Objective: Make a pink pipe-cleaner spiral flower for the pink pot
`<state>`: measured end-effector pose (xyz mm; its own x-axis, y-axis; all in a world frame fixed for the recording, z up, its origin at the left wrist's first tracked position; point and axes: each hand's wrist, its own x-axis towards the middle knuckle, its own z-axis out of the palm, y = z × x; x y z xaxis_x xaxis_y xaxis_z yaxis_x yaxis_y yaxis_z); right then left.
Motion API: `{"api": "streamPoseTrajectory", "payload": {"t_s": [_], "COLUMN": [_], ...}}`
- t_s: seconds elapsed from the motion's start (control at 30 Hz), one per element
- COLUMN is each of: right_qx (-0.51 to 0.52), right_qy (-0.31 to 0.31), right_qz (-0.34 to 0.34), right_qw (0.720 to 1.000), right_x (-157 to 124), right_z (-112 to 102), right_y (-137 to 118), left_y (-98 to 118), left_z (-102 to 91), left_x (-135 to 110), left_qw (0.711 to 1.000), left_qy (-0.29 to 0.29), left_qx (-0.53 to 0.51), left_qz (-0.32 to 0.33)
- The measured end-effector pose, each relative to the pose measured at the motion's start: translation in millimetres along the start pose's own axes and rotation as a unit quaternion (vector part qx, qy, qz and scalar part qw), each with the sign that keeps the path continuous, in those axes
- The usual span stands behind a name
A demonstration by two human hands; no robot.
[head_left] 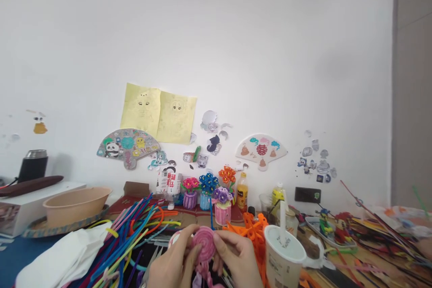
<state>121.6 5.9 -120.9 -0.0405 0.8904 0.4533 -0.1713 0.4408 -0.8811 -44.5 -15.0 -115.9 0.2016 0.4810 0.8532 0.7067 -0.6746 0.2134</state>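
A pink disc of coiled pipe cleaner point(204, 244) is pinched between my two hands at the bottom middle. My left hand point(173, 261) grips its left edge with thumb and fingers. On the other side, my right hand point(238, 258) has its thumb and forefinger on the right edge. Pink and lilac fuzzy pieces point(202, 274) hang below the disc, partly hidden by my fingers. Left of my hands lies a pile of loose coloured pipe cleaners point(124, 243).
A lidded drink cup with a straw point(285, 261) stands right of my right hand, beside orange pieces point(253, 229). Small potted pipe-cleaner flowers point(222, 211) and a juice bottle point(242, 193) stand behind. White tissues point(64, 256) and a beige basin point(77, 207) are at left.
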Motion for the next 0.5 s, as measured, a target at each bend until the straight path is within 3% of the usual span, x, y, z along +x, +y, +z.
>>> {"api": "streamPoseTrajectory", "payload": {"t_s": [0.2, 0.37, 0.5], "right_qx": [0.069, 0.11, 0.079], "right_qy": [-0.075, -0.051, -0.049], "right_qz": [0.078, 0.098, 0.073], "right_qw": [0.992, 0.988, 0.993], "right_x": [3.0, 2.4, 1.2], "right_z": [-3.5, 1.0, 0.9], "right_y": [2.2, 2.1, 6.6], "left_y": [-2.3, -1.1, 6.4], "left_z": [-1.1, -0.5, 3.2], "left_x": [-8.4, -10.3, -10.3], "left_qw": [1.0, 0.999, 0.998], "left_qy": [0.0, 0.012, 0.056], "left_qx": [0.013, 0.017, 0.008], "left_qz": [0.0, 0.027, 0.002]}}
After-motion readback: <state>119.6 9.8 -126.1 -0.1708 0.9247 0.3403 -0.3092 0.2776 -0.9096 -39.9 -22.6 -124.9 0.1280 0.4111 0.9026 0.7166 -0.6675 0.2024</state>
